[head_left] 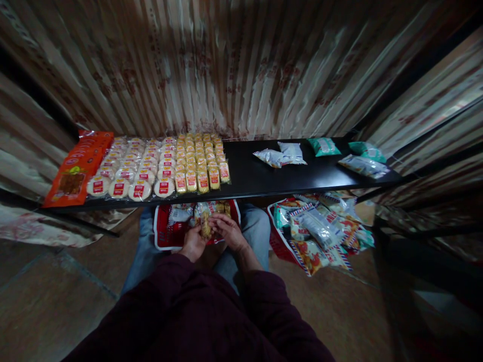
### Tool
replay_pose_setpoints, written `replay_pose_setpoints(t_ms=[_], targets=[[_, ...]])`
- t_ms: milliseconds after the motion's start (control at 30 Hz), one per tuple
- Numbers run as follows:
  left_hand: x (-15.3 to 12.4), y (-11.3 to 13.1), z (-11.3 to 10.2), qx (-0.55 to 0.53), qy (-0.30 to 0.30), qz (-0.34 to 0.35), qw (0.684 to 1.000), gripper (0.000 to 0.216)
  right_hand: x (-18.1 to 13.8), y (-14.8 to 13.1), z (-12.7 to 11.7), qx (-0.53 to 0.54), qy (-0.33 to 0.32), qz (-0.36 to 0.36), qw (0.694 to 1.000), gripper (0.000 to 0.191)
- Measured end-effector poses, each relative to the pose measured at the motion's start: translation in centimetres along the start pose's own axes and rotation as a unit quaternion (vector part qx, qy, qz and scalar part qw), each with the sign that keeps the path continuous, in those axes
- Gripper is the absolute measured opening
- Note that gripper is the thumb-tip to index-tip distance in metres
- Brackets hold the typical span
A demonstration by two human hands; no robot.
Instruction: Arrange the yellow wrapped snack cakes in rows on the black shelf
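Over a red basket with a white rim (156, 229), both of my hands meet at a small yellow wrapped snack (206, 225). My left hand (193, 243) is closed on its left side. From the right, the fingers of my right hand (229, 231) pinch at the same snack. Inside the basket lie more packets, among them a silvery one (180, 214) to the left. On the black shelf (241, 173) just beyond, similar yellow wrapped snacks (203, 179) stand in tight rows, beside rows of round white wrapped crackers (141, 189).
An orange bag (77, 168) lies at the shelf's left end. Silvery packets (292, 153) and green packets (323, 146) are scattered toward its right. A second red basket (281, 246), heaped with snack bags (320, 227), sits on the floor at right. Pleated curtains (211, 70) hang behind.
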State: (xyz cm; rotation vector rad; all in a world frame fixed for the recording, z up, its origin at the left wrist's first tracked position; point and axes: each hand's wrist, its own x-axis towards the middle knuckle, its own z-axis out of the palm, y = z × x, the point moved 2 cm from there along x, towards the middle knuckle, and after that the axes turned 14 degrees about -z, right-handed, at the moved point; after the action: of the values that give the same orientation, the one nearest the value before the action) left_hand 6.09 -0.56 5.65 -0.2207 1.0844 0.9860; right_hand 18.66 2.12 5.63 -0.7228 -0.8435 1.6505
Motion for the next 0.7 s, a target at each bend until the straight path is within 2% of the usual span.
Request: replay_pose_setpoints(t_ms=[200, 467, 700], targets=[[0.1, 0.0, -0.1, 0.002, -0.009, 0.009, 1.000, 0.017, 0.2, 0.8, -0.5, -0.045, 0.011, -0.007, 0.999, 0.036], [0.8, 0.4, -1.1, 0.008, 0.054, 0.049, 0.997, 0.019, 0.3, 1.3, -0.8, -0.153, 0.005, -0.009, 0.988, 0.042], [1.0, 0.1, -1.1, 0.087, 0.057, 0.075, 0.992, 0.024, 0.4, 1.5, -1.0, -0.213, -0.003, -0.029, 0.977, 0.046]])
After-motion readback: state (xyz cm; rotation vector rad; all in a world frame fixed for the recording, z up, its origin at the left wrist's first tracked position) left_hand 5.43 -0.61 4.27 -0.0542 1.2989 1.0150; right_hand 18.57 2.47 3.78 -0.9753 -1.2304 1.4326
